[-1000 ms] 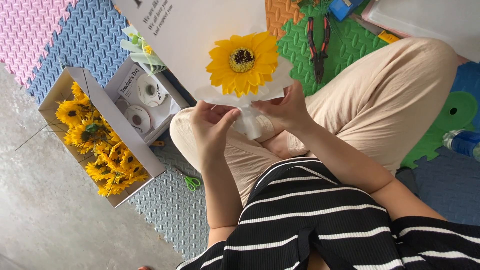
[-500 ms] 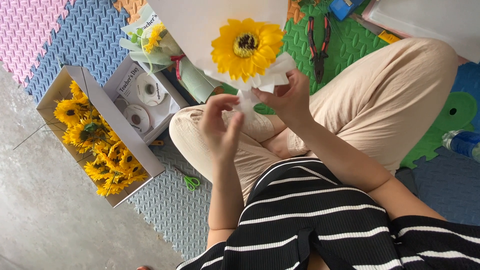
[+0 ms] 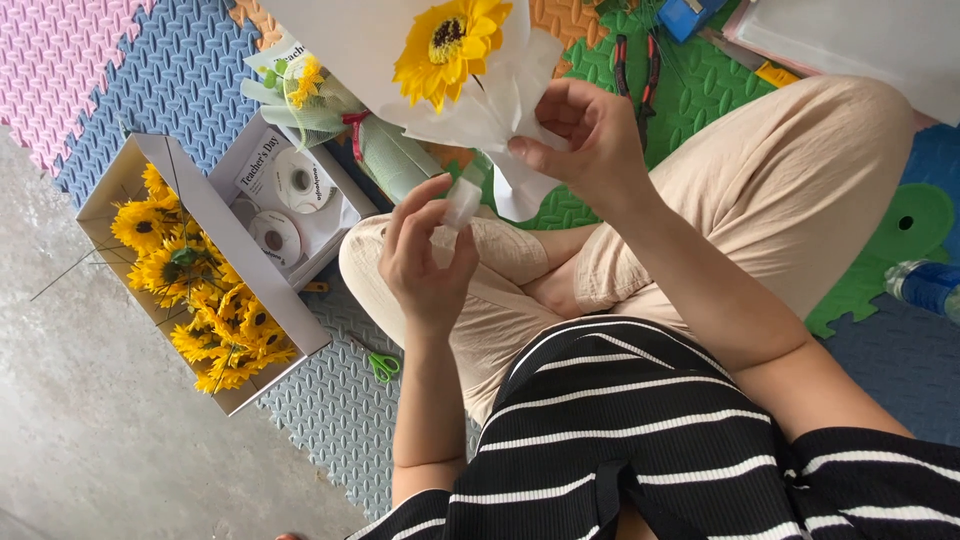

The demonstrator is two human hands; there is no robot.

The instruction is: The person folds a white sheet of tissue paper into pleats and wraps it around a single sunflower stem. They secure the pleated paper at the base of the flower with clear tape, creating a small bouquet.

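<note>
- Head view: the right hand [image 3: 585,135] pinches the white paper wrap [image 3: 500,95] around a sunflower [image 3: 448,45], held up over the lap.
- The left hand [image 3: 425,255] has its fingers closed on a small clear strip [image 3: 463,198] just under the wrap.
- A cardboard box [image 3: 290,325] on the foam floor mat [image 3: 170,80] holds many sunflowers [image 3: 200,300]; a white tray beside it holds tape rolls [image 3: 285,205].
- Green scissors [image 3: 380,365] lie near the knee; pliers [image 3: 635,70] lie past the wrap.

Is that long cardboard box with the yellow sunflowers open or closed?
Open. The long cardboard box on the foam mat has no lid over it, so the yellow artificial sunflowers lying inside show along its whole length.
</note>
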